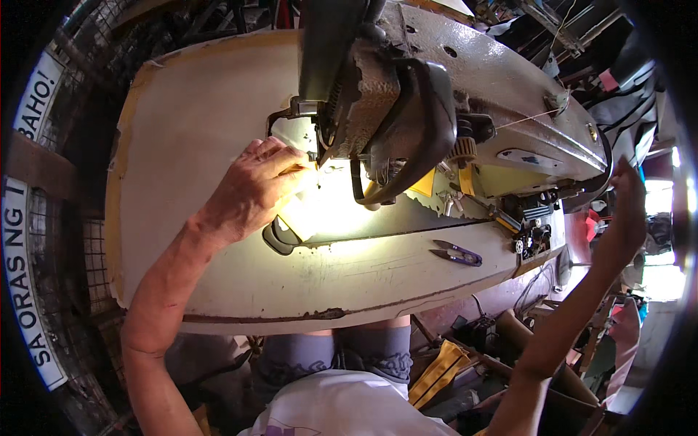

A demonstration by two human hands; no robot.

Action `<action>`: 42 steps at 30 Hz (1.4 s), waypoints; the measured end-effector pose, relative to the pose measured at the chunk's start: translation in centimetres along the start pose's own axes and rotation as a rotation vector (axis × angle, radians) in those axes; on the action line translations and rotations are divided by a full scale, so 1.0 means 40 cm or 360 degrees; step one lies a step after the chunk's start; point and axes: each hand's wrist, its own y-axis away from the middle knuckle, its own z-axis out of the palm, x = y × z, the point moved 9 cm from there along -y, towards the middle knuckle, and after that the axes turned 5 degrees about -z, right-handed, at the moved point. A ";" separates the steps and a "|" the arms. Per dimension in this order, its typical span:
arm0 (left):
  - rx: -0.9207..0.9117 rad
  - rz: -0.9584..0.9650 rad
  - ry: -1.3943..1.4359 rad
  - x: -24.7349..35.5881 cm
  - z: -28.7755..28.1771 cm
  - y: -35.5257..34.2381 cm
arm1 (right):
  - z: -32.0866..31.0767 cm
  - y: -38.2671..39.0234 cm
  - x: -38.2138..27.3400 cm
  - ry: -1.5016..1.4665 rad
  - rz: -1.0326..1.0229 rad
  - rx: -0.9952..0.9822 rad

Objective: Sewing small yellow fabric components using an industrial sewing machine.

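My left hand (258, 185) is at the needle area of a dark, worn sewing machine (502, 73). Its thumb and fingertips are pinched together beside the presser foot, under a bright light. Whatever lies between them is too small or too glaring to make out. A pale yellowish piece (294, 224) shows just below that hand on the machine bed. My right hand (629, 211) is raised at the far right, close to the machine's right end; its fingers are dark and partly blurred. A white thread (531, 118) runs across the machine's arm.
Thread snips (456, 253) with purple handles lie on the white sewing table (211, 283) near its front edge. A screwdriver (503, 218), small metal parts (452, 202) and a cluster of black parts (534, 236) are to the right. Yellow-tan strips (438, 370) lie below the table.
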 end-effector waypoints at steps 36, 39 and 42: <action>0.0004 -0.0127 -0.0232 -0.031 0.004 0.046 | 0.217 0.029 0.317 -0.1150 0.0260 0.0468; -0.0082 -0.0271 -0.0130 0.001 -0.005 0.058 | 0.140 0.010 0.436 -0.0676 0.0305 0.0500; -0.0192 -0.0539 0.0036 0.010 -0.022 0.116 | 0.106 0.056 0.298 0.0408 0.0056 0.0555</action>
